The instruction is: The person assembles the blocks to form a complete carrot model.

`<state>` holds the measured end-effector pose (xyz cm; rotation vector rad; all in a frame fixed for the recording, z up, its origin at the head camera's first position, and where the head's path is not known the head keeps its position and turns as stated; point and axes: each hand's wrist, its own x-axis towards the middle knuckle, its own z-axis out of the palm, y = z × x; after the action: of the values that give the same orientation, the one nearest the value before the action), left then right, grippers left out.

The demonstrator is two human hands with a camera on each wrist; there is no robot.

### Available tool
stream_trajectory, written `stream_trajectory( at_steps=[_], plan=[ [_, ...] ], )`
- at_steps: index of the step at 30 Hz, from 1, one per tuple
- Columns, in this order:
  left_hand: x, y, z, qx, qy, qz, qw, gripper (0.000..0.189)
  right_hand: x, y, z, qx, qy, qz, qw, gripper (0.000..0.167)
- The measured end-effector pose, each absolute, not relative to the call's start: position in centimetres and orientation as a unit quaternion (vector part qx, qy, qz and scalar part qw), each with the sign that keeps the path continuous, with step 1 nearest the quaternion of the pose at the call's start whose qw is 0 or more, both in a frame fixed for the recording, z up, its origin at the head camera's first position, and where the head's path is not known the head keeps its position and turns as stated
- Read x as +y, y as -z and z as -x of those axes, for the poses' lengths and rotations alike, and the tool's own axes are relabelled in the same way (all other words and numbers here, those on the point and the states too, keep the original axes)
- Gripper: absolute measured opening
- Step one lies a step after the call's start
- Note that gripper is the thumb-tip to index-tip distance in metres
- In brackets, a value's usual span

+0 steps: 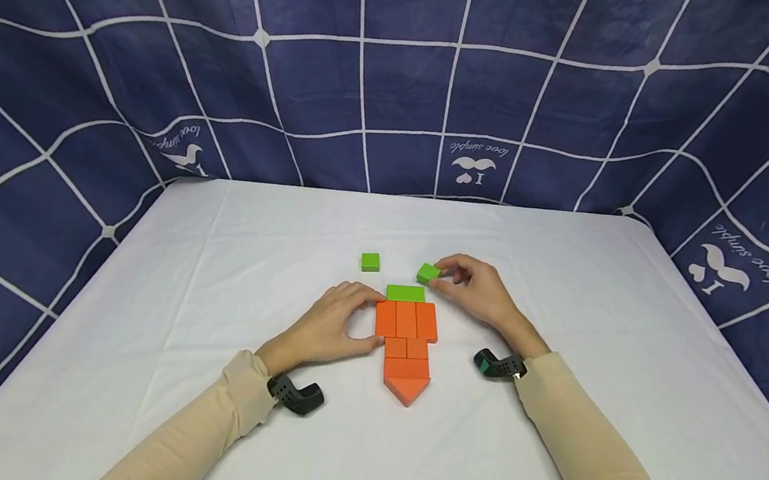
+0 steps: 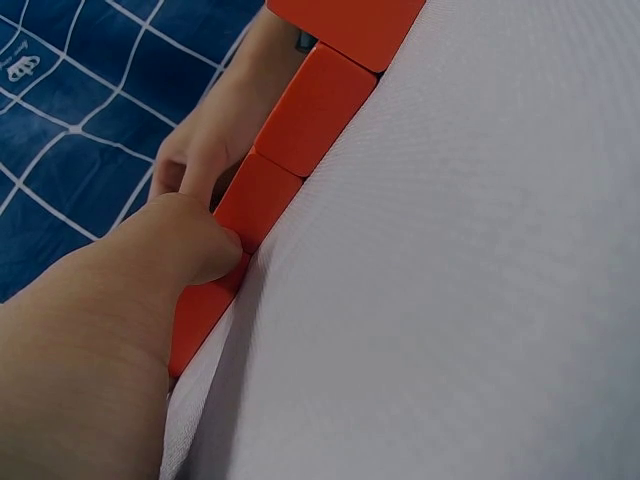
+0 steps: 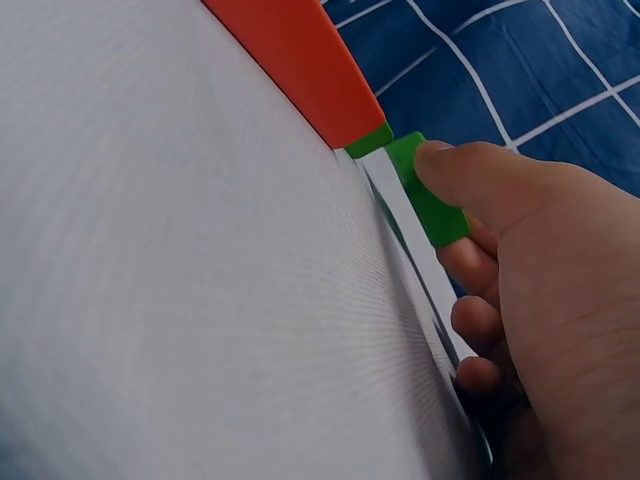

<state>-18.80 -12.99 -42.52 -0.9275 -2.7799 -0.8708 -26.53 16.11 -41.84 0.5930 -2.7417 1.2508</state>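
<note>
My right hand pinches a small green block between thumb and fingers, beyond the far right corner of a flat orange-and-green block figure. Its thumb lies across the block's face in the right wrist view. My left hand is at the figure's left side, thumb and index finger spanning the ends of the leftmost orange block. In the left wrist view the thumb presses near a joint between orange blocks; its other fingertips are hidden. A green rectangular block lies along the figure's far end.
Another small green block lies apart, beyond the left hand. The figure's near end is an orange pointed block. Everything lies on a white-covered table, with a dark blue checked curtain behind and at both sides.
</note>
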Motion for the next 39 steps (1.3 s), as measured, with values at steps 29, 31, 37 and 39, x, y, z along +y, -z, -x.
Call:
stream_trajectory(
  at_steps=[29,31,37,39],
  plan=[
    [-13.17,42.52,18.77,-0.908,0.287,0.304,0.046,0.060,16.22,41.61,26.46,-0.895,-0.379,-0.236,0.002,0.031],
    [-13.17,42.61,18.78,-0.907,0.287,0.304,0.046,0.060,16.26,41.66,26.47,-0.895,-0.379,-0.237,0.004,0.031],
    [-13.08,42.59,18.77,-0.908,0.286,0.304,0.045,0.060,16.40,41.79,26.46,-0.893,-0.384,-0.235,0.004,0.032],
    [-13.06,42.54,18.75,-0.908,0.285,0.303,0.044,0.060,16.44,41.83,26.44,-0.893,-0.384,-0.234,0.003,0.032]
  ],
)
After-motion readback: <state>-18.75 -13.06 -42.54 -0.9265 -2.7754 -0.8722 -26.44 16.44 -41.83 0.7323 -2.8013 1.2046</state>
